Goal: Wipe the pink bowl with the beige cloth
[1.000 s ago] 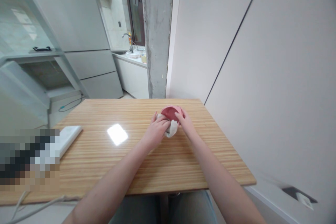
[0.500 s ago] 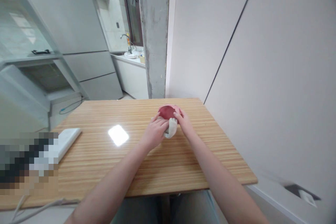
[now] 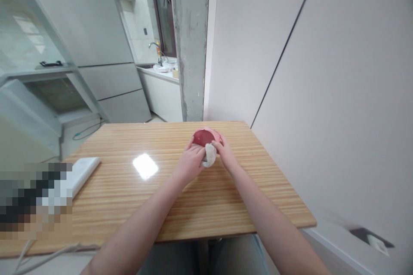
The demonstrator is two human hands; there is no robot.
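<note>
Cloth bunched tighter and shifted lower under the red bowl (image 3: 203,137) since half a second ago; bowl tipped on its side at far middle of wooden table (image 3: 129,189), white cloth (image 3: 209,155) pressed against it, left hand (image 3: 189,163) and right hand (image 3: 225,154) both closed on cloth and bowl; white flat box (image 3: 80,172) well apart at left edge

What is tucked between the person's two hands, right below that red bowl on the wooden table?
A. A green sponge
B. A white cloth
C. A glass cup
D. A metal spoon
B: a crumpled white cloth shows between the left hand and the right hand, just below the red bowl on the wooden table.
</note>
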